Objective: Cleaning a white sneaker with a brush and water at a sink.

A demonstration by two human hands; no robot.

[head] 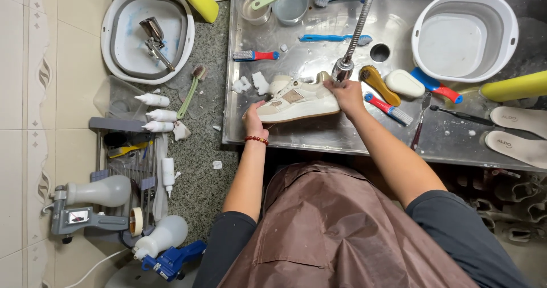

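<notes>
In the wet steel sink (319, 137), your left hand (254, 124) grips the toe of the light, slippery sneaker (296, 101); your right hand (346, 93) clasps its heel.

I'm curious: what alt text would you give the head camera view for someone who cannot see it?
A person's left hand and right hand hold a cream sneaker on its side in a steel sink, under a flexible faucet head. Brushes lie scattered around, near a white basin.
</notes>
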